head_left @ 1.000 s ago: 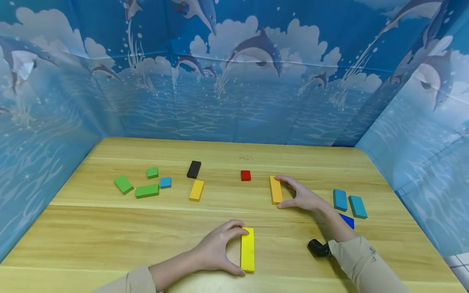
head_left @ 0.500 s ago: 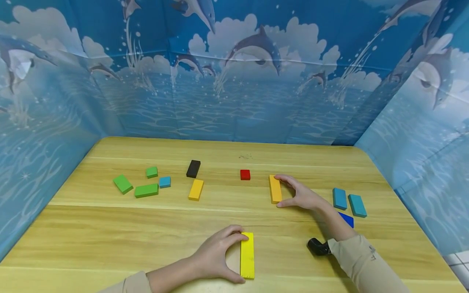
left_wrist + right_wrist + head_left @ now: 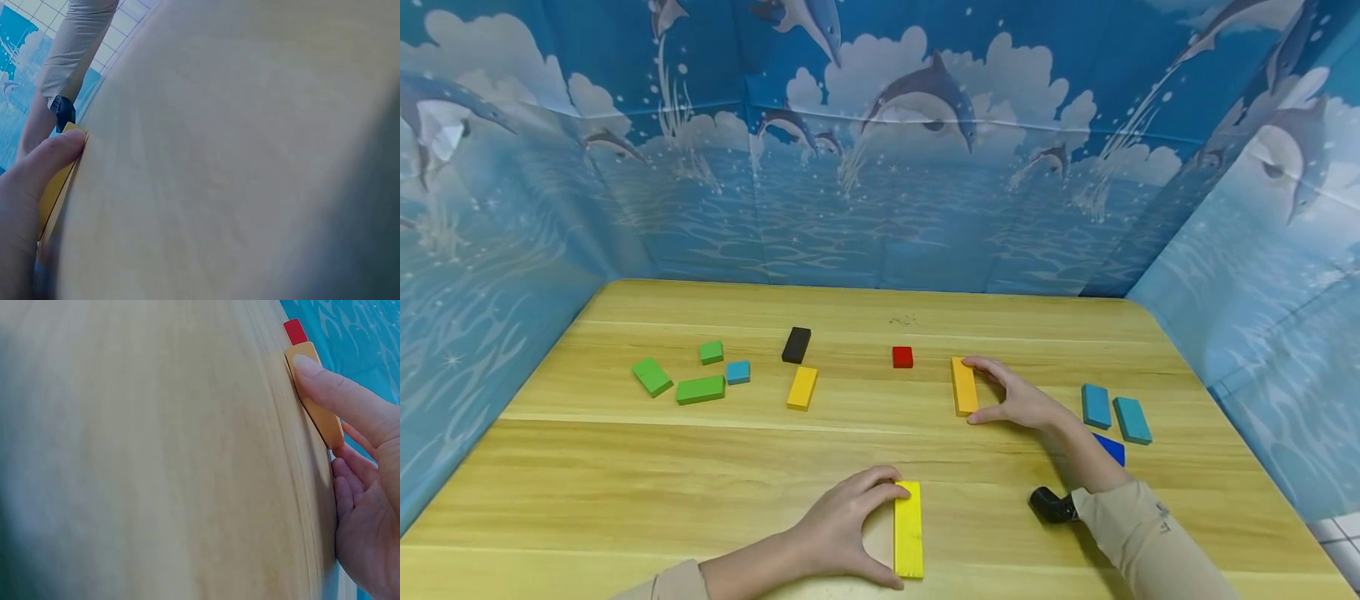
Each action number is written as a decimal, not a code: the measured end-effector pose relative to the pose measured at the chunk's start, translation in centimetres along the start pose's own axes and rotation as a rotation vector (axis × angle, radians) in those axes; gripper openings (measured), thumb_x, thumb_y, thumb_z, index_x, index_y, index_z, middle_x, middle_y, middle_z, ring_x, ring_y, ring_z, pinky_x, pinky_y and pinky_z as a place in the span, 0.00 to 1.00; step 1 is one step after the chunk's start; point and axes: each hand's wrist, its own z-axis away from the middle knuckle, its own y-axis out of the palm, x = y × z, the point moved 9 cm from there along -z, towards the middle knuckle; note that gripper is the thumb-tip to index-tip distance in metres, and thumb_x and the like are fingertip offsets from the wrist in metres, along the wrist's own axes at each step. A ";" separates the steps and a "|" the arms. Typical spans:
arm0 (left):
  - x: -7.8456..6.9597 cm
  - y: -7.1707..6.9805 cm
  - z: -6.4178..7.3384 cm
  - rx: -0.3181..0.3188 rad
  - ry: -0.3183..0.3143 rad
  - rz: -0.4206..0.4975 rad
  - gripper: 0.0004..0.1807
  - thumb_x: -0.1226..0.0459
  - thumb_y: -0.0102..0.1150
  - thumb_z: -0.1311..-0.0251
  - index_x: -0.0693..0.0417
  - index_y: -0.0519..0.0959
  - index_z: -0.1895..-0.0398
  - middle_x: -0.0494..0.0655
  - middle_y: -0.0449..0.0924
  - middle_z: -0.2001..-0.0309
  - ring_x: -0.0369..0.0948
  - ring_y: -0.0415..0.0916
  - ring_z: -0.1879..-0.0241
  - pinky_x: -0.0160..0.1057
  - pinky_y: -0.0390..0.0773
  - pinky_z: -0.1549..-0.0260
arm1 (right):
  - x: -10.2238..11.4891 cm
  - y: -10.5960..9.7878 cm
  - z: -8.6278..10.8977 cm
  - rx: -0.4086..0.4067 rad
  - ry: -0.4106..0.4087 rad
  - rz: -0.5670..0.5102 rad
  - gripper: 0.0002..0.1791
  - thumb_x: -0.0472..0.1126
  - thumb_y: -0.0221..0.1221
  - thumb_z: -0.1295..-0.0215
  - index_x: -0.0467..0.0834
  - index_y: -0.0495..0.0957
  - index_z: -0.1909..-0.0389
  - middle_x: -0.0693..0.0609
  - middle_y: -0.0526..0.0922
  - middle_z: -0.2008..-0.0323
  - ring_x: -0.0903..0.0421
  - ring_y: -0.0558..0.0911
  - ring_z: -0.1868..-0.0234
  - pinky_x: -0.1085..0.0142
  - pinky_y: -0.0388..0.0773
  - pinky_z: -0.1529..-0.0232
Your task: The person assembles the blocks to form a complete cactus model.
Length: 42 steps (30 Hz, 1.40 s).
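Observation:
Near the front of the table, my left hand pinches a long bright yellow block by its two ends, thumb at the near end and fingers at the far end. The left wrist view shows the thumb pressed on that yellow block. Farther back and to the right, my right hand holds an orange-yellow block lying on the wood, its thumb at the near end and fingers at the far end. In the right wrist view the thumb lies against this block, with the red block beyond.
A red block, a black block and another yellow block lie toward the back. Green blocks and a small blue one are left; teal blocks and a dark blue block right. A black object is by the right sleeve.
My left hand has slid the bright yellow block a short way toward the table's front edge. The right hand and its block stay in place.

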 end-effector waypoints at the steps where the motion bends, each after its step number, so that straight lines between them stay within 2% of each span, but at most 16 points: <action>1: 0.0 0.0 0.0 0.002 -0.002 -0.001 0.44 0.38 0.69 0.67 0.48 0.70 0.44 0.41 0.64 0.42 0.38 0.65 0.44 0.39 0.68 0.47 | 0.0 0.0 0.0 -0.001 0.000 -0.003 0.46 0.42 0.69 0.52 0.41 0.55 0.33 0.41 0.54 0.33 0.42 0.52 0.33 0.45 0.45 0.35; 10: 0.0 0.0 0.0 0.000 0.005 -0.001 0.45 0.38 0.69 0.68 0.48 0.70 0.44 0.41 0.64 0.43 0.37 0.65 0.44 0.39 0.68 0.46 | 0.3 0.0 0.0 -0.014 -0.020 0.003 0.47 0.43 0.69 0.53 0.40 0.56 0.34 0.40 0.56 0.34 0.41 0.54 0.34 0.45 0.47 0.36; 15: -0.1 0.1 0.1 -0.007 0.020 -0.010 0.45 0.38 0.69 0.69 0.48 0.69 0.44 0.41 0.64 0.43 0.37 0.65 0.44 0.38 0.69 0.47 | 0.6 -0.1 0.3 -0.067 -0.035 0.013 0.47 0.44 0.71 0.56 0.42 0.58 0.35 0.43 0.58 0.35 0.44 0.58 0.34 0.50 0.51 0.36; 19: -0.2 0.1 0.0 -0.006 0.026 -0.016 0.46 0.37 0.69 0.69 0.48 0.69 0.44 0.41 0.64 0.43 0.37 0.65 0.44 0.38 0.69 0.47 | 1.5 0.2 0.6 -0.099 -0.082 0.010 0.46 0.42 0.72 0.57 0.41 0.61 0.36 0.44 0.58 0.35 0.46 0.59 0.35 0.54 0.53 0.37; 23: -0.2 0.1 0.1 -0.002 0.026 -0.017 0.46 0.37 0.68 0.69 0.48 0.69 0.43 0.42 0.63 0.43 0.37 0.65 0.44 0.39 0.69 0.47 | 2.6 1.2 0.6 -0.097 -0.113 -0.027 0.44 0.41 0.72 0.58 0.43 0.62 0.37 0.45 0.58 0.36 0.48 0.58 0.34 0.56 0.51 0.36; 29: -0.3 0.0 0.1 -0.006 0.047 -0.032 0.46 0.36 0.67 0.68 0.48 0.68 0.43 0.42 0.63 0.43 0.37 0.65 0.44 0.38 0.69 0.48 | 4.3 3.4 0.6 -0.071 -0.123 -0.047 0.45 0.42 0.73 0.59 0.43 0.62 0.37 0.45 0.57 0.36 0.48 0.57 0.34 0.53 0.52 0.36; 38: -0.5 0.0 0.1 -0.025 0.076 -0.043 0.47 0.36 0.67 0.69 0.49 0.68 0.43 0.42 0.62 0.43 0.37 0.64 0.45 0.36 0.70 0.48 | 5.9 6.1 0.5 -0.075 -0.155 0.015 0.45 0.45 0.74 0.62 0.45 0.65 0.39 0.49 0.62 0.38 0.51 0.62 0.36 0.53 0.56 0.37; 42: -0.5 0.1 0.1 -0.015 0.073 -0.032 0.47 0.37 0.68 0.68 0.49 0.68 0.43 0.43 0.62 0.43 0.37 0.64 0.45 0.36 0.69 0.48 | 6.3 6.9 0.7 -0.076 -0.164 0.025 0.45 0.47 0.74 0.62 0.45 0.65 0.39 0.49 0.62 0.38 0.51 0.62 0.37 0.55 0.58 0.37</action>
